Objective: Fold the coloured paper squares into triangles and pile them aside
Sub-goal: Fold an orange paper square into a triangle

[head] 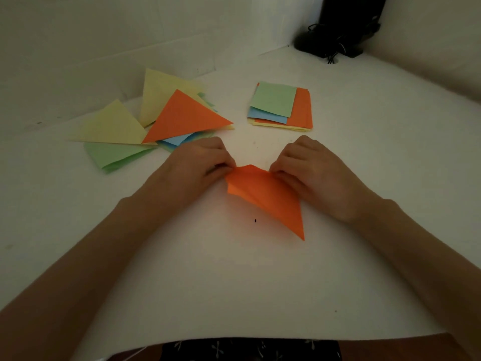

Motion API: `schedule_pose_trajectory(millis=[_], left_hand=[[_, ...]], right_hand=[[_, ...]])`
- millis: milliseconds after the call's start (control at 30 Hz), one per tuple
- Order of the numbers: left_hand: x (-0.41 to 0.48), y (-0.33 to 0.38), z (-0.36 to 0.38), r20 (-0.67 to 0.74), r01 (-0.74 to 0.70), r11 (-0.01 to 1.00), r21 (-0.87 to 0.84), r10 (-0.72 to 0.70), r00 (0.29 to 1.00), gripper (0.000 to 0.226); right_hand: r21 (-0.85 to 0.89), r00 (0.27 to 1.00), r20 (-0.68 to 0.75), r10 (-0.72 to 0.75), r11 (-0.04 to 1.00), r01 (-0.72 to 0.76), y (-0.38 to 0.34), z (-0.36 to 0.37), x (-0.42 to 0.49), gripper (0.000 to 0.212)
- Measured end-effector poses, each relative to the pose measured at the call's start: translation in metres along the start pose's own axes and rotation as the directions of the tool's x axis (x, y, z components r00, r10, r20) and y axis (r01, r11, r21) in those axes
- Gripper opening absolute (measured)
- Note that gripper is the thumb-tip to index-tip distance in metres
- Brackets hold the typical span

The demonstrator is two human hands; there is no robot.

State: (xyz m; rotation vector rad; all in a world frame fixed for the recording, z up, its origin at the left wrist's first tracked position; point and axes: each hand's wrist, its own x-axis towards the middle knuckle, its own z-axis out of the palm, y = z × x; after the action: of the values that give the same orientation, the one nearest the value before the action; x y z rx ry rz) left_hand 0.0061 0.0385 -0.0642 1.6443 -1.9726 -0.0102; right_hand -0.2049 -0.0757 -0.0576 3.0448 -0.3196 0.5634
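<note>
Orange paper sheet (pixel 263 194), part-folded, near centre of the white bench (pixel 234 282)
Held at its far edge: left hand (pixel 200 162) pinches the left corner, right hand (pixel 312 170) the right, fingers (pixel 221 168) of both curled closed on the paper; the near point appears to rest on the bench. Pile of folded triangles (pixel 182 115) far left; stack of unfolded squares (pixel 281 105) far right of centre, apart from the hands. Handling, as judged: very light, thin and limp when lifted; it creases readily, tears if tugged, and likely slides on the smooth bench. Take it by corners or edges with a light pinch, then press flat along the fold
</note>
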Motion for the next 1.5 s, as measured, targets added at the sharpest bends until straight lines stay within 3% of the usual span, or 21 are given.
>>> schedule_pose_trajectory(millis=[167,400,667,1200,1500], left_hand=[[0.005,-0.004,-0.005,0.075,-0.093,0.995,0.031,0.091,0.993,0.031],[0.008,-0.006,-0.001,0.12,-0.227,0.974,0.013,0.224,0.967,0.034],[0.004,-0.013,0.003,0.112,-0.306,0.94,0.151,0.292,0.95,0.029],[-0.002,-0.01,0.001,0.134,-0.343,0.927,0.149,0.325,0.936,0.033],[-0.02,0.0,-0.002,0.072,-0.171,0.971,0.169,0.161,0.984,0.041]], right_hand=[[-0.195,0.993,0.018,-0.116,0.974,0.117,-0.006,-0.004,-0.004,0.033],[-0.204,0.992,0.046,-0.114,0.971,0.121,-0.008,-0.006,-0.004,0.037],[-0.206,0.992,0.002,-0.126,0.971,0.124,-0.008,-0.003,-0.004,0.035],[-0.2,0.991,0.074,-0.113,0.972,0.126,-0.006,-0.006,-0.006,0.037],[-0.107,0.993,0.039,0.115,0.988,-0.11,-0.015,-0.016,-0.034,0.046]])
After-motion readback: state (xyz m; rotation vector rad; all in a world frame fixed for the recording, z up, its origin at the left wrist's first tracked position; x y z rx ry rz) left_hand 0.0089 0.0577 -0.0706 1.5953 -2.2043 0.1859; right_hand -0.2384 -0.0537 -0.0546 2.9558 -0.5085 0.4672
